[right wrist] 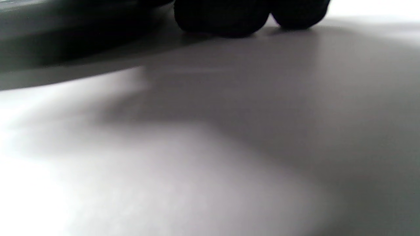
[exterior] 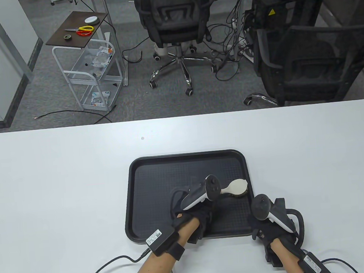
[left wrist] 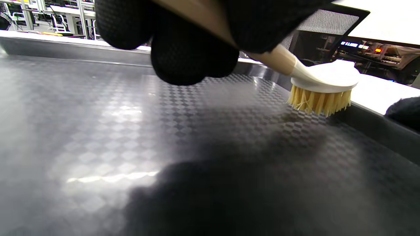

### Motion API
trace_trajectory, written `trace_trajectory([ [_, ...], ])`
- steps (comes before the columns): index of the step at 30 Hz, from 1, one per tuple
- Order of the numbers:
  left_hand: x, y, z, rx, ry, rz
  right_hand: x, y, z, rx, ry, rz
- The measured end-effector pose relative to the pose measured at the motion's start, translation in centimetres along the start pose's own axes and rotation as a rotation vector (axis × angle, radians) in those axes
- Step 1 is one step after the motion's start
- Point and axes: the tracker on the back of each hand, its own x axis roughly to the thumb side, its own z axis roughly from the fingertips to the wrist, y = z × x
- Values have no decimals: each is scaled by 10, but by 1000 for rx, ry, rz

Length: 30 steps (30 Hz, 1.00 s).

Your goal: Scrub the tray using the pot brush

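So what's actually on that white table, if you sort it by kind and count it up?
Trays: 1, the black tray
Brushes: 1, the pot brush, gripped by the left hand
Gloved hands: 2, the left one and the right hand at the tray's near right corner
Total: 4

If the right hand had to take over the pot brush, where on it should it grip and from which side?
Probably the bare neck between the left hand and the round head of the pot brush, coming from the tray's right rim. The handle slopes up out of the left fist, bristles down on the tray floor near that rim, and the right hand rests just outside it.
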Motion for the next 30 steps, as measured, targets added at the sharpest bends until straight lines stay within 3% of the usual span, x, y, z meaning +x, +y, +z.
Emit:
trace_trajectory([
  [7,-30,0,12,-5,63,-25,0,0,0,3,-3,-4],
  [22,-204,14,95,-40,412,-48,0,0,1,-4,-1,-4],
  [26,-224,17,107,-39,469,-46,0,0,1,-3,-2,-8],
  [30,-224,30,113,11,492,-88,0,0,1,-4,-1,-6],
])
